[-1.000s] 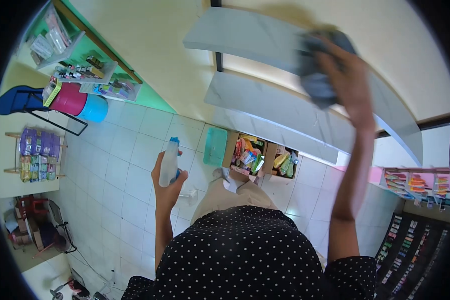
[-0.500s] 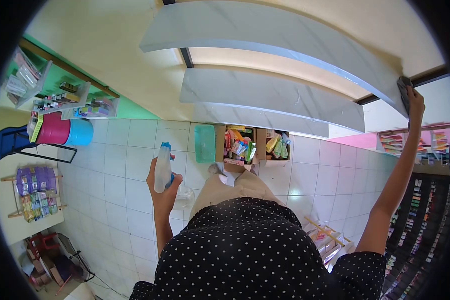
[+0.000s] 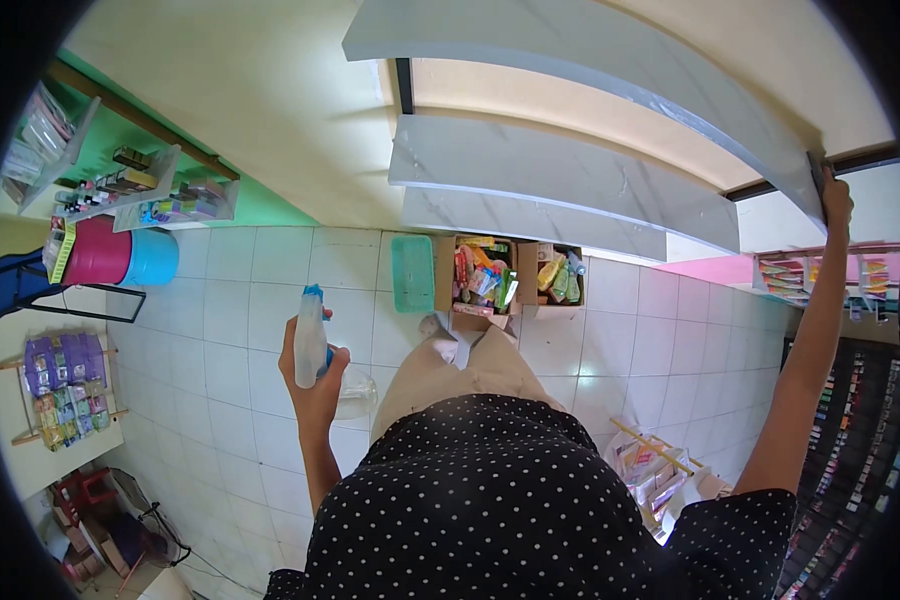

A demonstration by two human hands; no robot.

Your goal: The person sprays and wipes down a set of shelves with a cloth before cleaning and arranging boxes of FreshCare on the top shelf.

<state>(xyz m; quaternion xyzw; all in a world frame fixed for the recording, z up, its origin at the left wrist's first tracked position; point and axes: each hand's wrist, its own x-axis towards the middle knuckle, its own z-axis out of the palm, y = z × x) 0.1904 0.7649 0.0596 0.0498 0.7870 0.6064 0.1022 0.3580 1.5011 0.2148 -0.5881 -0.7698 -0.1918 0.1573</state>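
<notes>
My left hand (image 3: 315,398) is wrapped round a translucent spray bottle (image 3: 309,345) with blue parts, held out over the tiled floor. At far right, my right arm is stretched out to the end of the top marble-patterned shelf (image 3: 590,50). There my right hand (image 3: 837,203) presses a dark grey cloth (image 3: 816,172) against the shelf's end; the fingers partly hide it. Lower marble-patterned shelves, among them a middle shelf (image 3: 560,165), run along the wall beneath the top one.
On the floor before my feet stand a green plastic basket (image 3: 412,275) and two cardboard boxes of packaged goods, a left box (image 3: 444,275) and a right box (image 3: 553,311). Wall shelves (image 3: 150,195) with goods are at left. Behind my right arm stands a dark display rack (image 3: 850,420).
My right hand and the cloth have shifted slightly right and down at the shelf end. The bottle in my left hand has moved a little left. The view has shifted too.
</notes>
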